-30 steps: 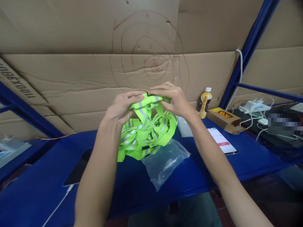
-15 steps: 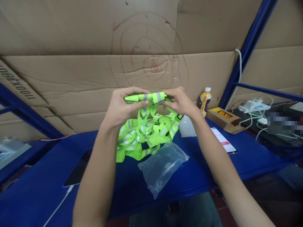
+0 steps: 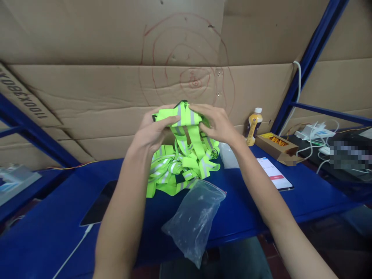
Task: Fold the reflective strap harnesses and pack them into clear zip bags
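Between my hands, above the table, is a folded neon-yellow reflective strap (image 3: 184,116) with grey bands. My left hand (image 3: 154,130) grips its left end, thumb on the front face. At the right end my right hand (image 3: 215,122) is closed on it, its fingers partly hidden behind the strap. Strands hang from the fold down to a loose heap of the same reflective straps (image 3: 171,166) on the table. In front of the heap lies a clear zip bag (image 3: 194,217), its lower corner reaching past the table's front edge.
The blue table (image 3: 241,209) backs onto a cardboard wall (image 3: 116,89). At right are a phone (image 3: 276,176), a bottle (image 3: 254,126), an open carton (image 3: 276,147) and a white plastic packet (image 3: 229,155). A dark tablet (image 3: 100,203) with a white cable lies left.
The folded strap has tilted up, showing a broader face and dark edges. More strands now hang beneath it. The clear bag has slid toward the front edge.
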